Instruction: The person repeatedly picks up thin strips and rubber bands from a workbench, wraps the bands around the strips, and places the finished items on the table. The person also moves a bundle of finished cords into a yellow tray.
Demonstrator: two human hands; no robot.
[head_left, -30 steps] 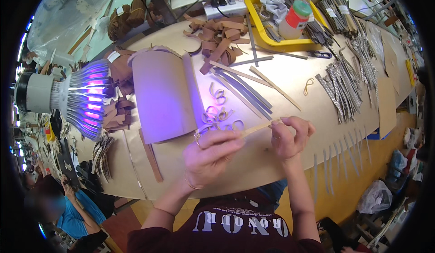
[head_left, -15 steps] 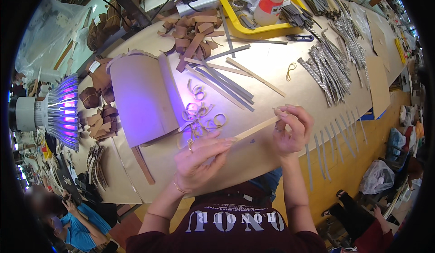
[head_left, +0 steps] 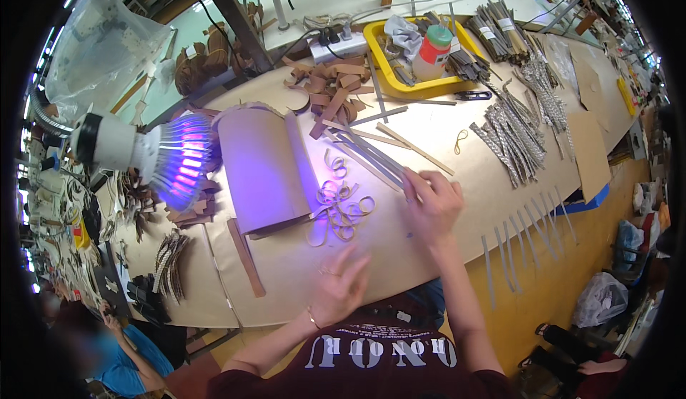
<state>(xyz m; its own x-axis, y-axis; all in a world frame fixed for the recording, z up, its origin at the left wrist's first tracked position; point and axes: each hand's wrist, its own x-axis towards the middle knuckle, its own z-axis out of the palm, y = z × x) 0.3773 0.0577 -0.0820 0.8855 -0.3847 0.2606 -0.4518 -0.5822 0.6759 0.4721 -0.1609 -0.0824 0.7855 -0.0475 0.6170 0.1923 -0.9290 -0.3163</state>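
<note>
My right hand (head_left: 436, 202) is at the near end of several flat grey strips (head_left: 371, 154), its thumb and fingers pinched on a strip end. The fingertips partly hide that end. My left hand (head_left: 343, 288) hovers over the near table edge, blurred, fingers apart, with nothing visible in it. Narrow beige strips (head_left: 423, 150) lie beside the grey ones. Between my hands and a large curved brown sheet (head_left: 264, 166) sits a loose heap of curled pale strips (head_left: 341, 209). The beige strip held earlier is not to be made out now.
At left a lamp (head_left: 179, 157) glows purple over the brown sheet. A yellow tray (head_left: 389, 77) holds a red jar with green lid (head_left: 432, 52). Brown leather pieces (head_left: 332, 88), braided strips (head_left: 511, 138) and grey strips along the table edge (head_left: 529, 238) lie around. A person in blue (head_left: 136, 360) sits lower left.
My hands have parted from the beige strip they held between them. The right moved left and onto the grey strips; the left dropped back toward me. The view has shifted, bringing the lamp inward.
</note>
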